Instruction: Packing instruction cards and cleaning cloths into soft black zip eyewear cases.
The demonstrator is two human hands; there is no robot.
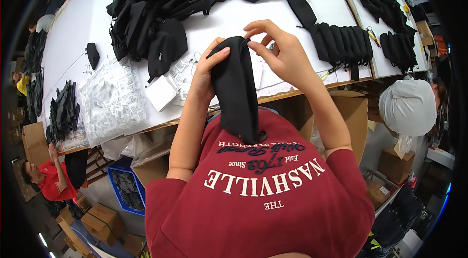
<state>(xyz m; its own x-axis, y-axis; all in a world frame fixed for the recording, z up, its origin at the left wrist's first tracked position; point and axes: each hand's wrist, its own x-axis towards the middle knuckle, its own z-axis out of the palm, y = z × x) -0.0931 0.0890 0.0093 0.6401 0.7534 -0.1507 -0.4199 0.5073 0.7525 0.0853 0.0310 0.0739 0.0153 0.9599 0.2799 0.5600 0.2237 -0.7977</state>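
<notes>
A long black fabric pouch (233, 80) hangs in front of my chest, its lower end against my maroon shirt. My left hand (204, 75) is closed round its upper left side, thumb lying across the front. At the pouch's top right corner, the thumb and fingertips of my right hand (285, 58) pinch the edge; whether they hold a zip pull or a cord there is too small to tell. Beyond my hands, a big heap of similar black pouches (168, 43) covers the back of the white table (229, 21).
Right of me, black pouches (341, 43) stand in a tight row. On the left lie a clear bag of white tags (114, 102), a white card stack (162, 93) and a lone pouch (92, 55). A blue crate (113, 187) and a co-worker in red (54, 182) are lower left.
</notes>
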